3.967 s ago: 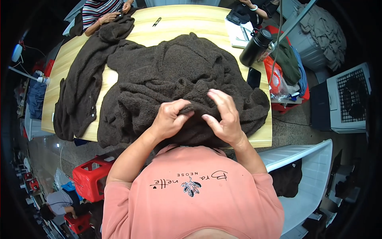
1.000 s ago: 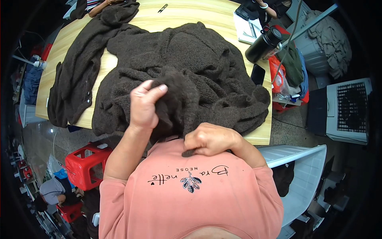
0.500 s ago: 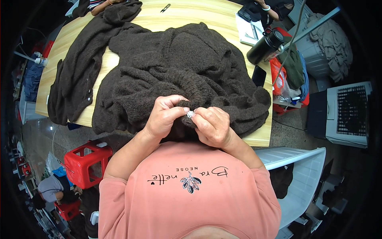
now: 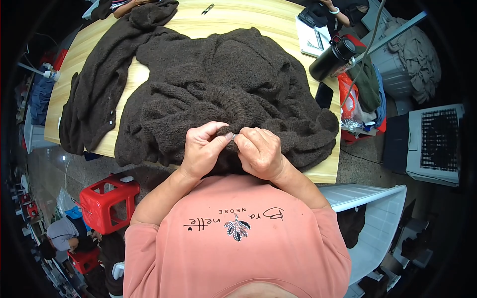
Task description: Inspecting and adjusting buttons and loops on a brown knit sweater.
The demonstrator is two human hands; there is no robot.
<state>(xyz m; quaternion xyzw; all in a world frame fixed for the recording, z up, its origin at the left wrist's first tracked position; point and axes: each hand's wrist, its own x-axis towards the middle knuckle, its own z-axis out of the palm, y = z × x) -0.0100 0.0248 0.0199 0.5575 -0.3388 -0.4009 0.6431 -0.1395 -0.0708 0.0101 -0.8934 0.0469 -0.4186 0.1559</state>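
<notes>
A dark brown knitted garment (image 4: 198, 94) lies heaped across the table in front of me. At its near edge, my left hand (image 4: 203, 150) pinches a fold of the knit between thumb and fingers. Close beside it, my right hand (image 4: 261, 153) is closed with its fingertips on a small shiny, whitish button (image 4: 234, 136) at that same edge. Most of the button is hidden by my fingers. Whether a needle or thread is also in my right hand cannot be made out.
Another brown knitted garment (image 4: 94, 107) with small buttons lies at the left. Thread snips (image 4: 207, 9) are at the far edge. A black flask (image 4: 332, 58), phone (image 4: 324, 95) and notebook (image 4: 312, 38) line the right. A red stool (image 4: 109, 203) and white bin (image 4: 380, 223) flank me.
My right hand has moved slightly left and up, closing in on my left hand. The button, plainly seen before, is now mostly covered by fingers.
</notes>
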